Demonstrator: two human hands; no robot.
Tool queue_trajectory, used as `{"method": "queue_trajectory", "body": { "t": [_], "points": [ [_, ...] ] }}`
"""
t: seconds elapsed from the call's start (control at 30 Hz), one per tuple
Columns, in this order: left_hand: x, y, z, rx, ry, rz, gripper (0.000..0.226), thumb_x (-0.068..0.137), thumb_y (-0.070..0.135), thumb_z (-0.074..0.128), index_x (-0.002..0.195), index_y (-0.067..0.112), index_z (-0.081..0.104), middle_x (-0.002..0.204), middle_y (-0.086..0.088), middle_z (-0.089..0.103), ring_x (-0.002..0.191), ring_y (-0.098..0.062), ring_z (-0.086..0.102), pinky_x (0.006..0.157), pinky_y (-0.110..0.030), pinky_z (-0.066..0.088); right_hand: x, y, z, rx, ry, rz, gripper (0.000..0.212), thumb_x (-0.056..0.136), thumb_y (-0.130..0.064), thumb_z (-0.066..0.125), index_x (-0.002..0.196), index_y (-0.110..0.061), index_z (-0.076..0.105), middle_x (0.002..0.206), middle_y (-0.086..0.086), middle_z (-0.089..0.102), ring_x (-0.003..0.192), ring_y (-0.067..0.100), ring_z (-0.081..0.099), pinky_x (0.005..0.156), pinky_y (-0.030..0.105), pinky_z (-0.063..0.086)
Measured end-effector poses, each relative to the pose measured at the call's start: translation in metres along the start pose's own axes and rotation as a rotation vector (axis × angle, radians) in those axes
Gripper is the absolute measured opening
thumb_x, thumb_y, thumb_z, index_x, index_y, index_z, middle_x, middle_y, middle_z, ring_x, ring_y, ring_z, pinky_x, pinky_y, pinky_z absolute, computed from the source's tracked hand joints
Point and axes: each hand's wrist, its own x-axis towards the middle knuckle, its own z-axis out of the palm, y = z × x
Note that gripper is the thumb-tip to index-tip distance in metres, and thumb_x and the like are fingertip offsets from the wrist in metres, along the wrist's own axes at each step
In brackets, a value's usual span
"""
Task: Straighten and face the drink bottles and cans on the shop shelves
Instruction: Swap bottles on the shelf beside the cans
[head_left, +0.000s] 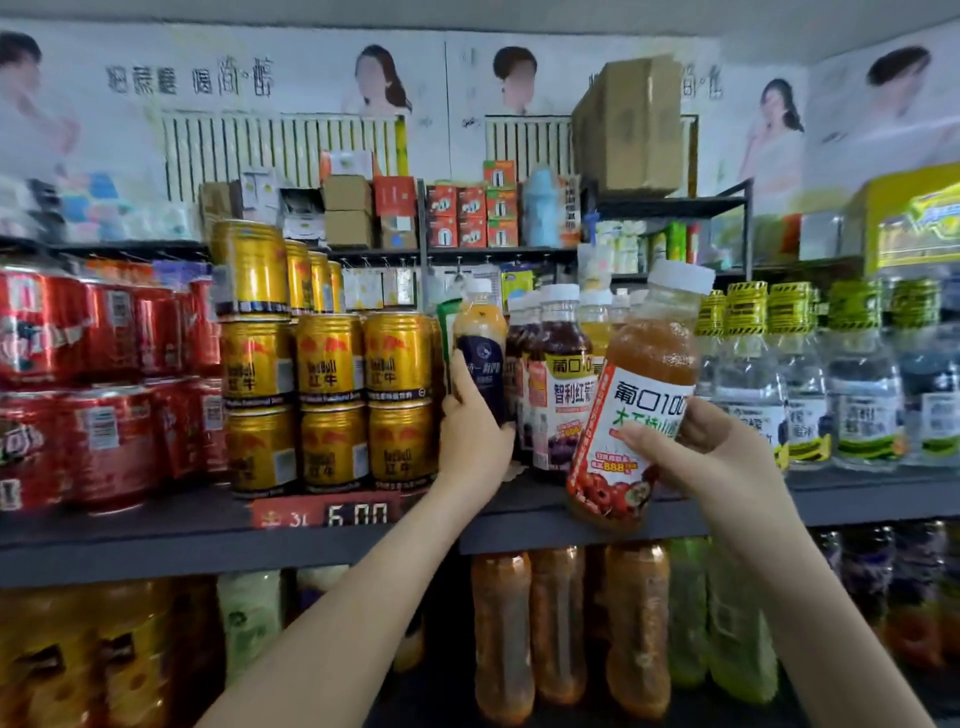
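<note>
My right hand (701, 452) grips an orange juice bottle (649, 364) with a white cap and a red-and-white label, tilted and lifted in front of the shelf edge. My left hand (475, 426) holds a smaller orange bottle (480, 338) with a dark blue label, upright on the grey shelf (182, 535) beside the gold cans (332, 395). Dark grape juice bottles (558, 379) stand between my two hands, behind the lifted bottle.
Red cans (93, 384) fill the shelf's left end. Clear water bottles (857, 384) with yellow-black caps stand at the right. A red price tag (327, 512) sits on the shelf edge. Orange and green bottles (561, 623) line the shelf below. Boxes sit higher up.
</note>
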Motion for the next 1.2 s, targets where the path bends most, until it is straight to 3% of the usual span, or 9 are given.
{"method": "queue_trajectory", "body": {
  "t": [0.1,0.27,0.4,0.63,0.77,0.9,1.03,1.13,1.2],
  "points": [
    [0.004,0.002,0.008,0.072,0.000,-0.001,0.108,0.089,0.017,0.062,0.141,0.034,-0.031,0.132,-0.023,0.042,0.102,-0.033,0.056,0.084,-0.040,0.045,0.002,0.003,-0.007,-0.025,0.014,-0.006,0.035,0.071,-0.019,0.077,0.105,-0.014,0.068,0.097,-0.005,0.075,0.093,0.013,0.071,0.084,0.037,0.055],
    [0.012,0.001,0.018,0.238,0.049,-0.036,0.110,0.092,0.007,0.053,0.122,0.043,-0.047,0.135,-0.026,0.036,0.107,-0.036,0.054,0.089,-0.046,0.045,0.000,0.006,-0.014,-0.028,0.006,-0.022,0.031,0.074,-0.014,0.077,0.103,-0.016,0.068,0.094,-0.011,0.075,0.089,0.007,0.071,0.075,0.023,0.058],
    [0.011,0.008,0.015,0.271,0.025,-0.027,0.105,0.091,-0.004,0.045,0.130,0.048,-0.037,0.122,-0.024,0.039,0.087,-0.030,0.055,0.078,-0.041,0.049,-0.005,0.006,-0.018,-0.044,-0.029,-0.039,0.030,0.075,-0.016,0.078,0.104,-0.019,0.068,0.097,-0.011,0.075,0.091,0.006,0.070,0.076,0.027,0.057],
    [-0.021,0.017,-0.009,0.113,0.010,0.083,0.099,0.093,0.015,0.056,0.134,0.056,-0.025,0.112,-0.018,0.045,0.063,-0.015,0.046,0.068,-0.029,0.042,-0.003,0.007,-0.020,-0.060,-0.027,-0.070,0.036,0.074,-0.021,0.079,0.108,-0.021,0.067,0.097,-0.013,0.074,0.090,0.004,0.070,0.076,0.027,0.058],
    [-0.051,0.019,-0.024,0.022,0.087,0.128,0.104,0.089,0.027,0.062,0.129,0.060,-0.027,0.106,-0.009,0.051,0.088,-0.024,0.058,0.075,-0.028,0.043,0.004,0.003,-0.014,-0.060,-0.021,-0.102,0.038,0.073,-0.023,0.079,0.110,-0.020,0.067,0.098,-0.012,0.074,0.090,0.002,0.069,0.077,0.025,0.058],
    [-0.077,0.020,-0.062,-0.126,0.137,0.139,0.116,0.081,0.022,0.074,0.129,0.061,-0.024,0.134,0.001,0.052,0.116,-0.017,0.056,0.090,-0.025,0.044,0.008,0.005,0.001,-0.080,-0.040,-0.096,0.034,0.073,-0.026,0.079,0.104,-0.024,0.067,0.096,-0.013,0.074,0.089,0.000,0.069,0.079,0.031,0.057],
    [-0.087,0.008,-0.114,-0.293,0.157,0.128,0.118,0.076,0.020,0.079,0.132,0.068,-0.014,0.132,0.011,0.052,0.102,-0.004,0.062,0.086,-0.029,0.054,0.014,0.007,0.025,-0.108,-0.107,-0.085,0.027,0.074,-0.027,0.079,0.098,-0.029,0.066,0.095,-0.013,0.074,0.087,0.000,0.069,0.079,0.031,0.058],
    [-0.088,-0.003,-0.149,-0.485,0.137,0.107,0.117,0.072,0.009,0.080,0.132,0.072,0.001,0.133,0.002,0.055,0.107,-0.014,0.063,0.088,-0.046,0.053,0.023,0.005,0.048,-0.140,-0.151,-0.081,0.022,0.075,-0.029,0.079,0.093,-0.030,0.066,0.091,-0.012,0.074,0.082,-0.001,0.069,0.078,0.031,0.059],
    [-0.092,-0.011,-0.166,-0.572,0.098,0.097,0.117,0.069,0.003,0.078,0.136,0.067,0.007,0.119,0.004,0.065,0.103,-0.014,0.066,0.084,-0.046,0.055,0.031,0.006,0.066,-0.165,-0.189,-0.072,0.019,0.076,-0.030,0.078,0.091,-0.030,0.066,0.089,-0.010,0.074,0.081,0.004,0.071,0.077,0.036,0.059]
  ]
}}
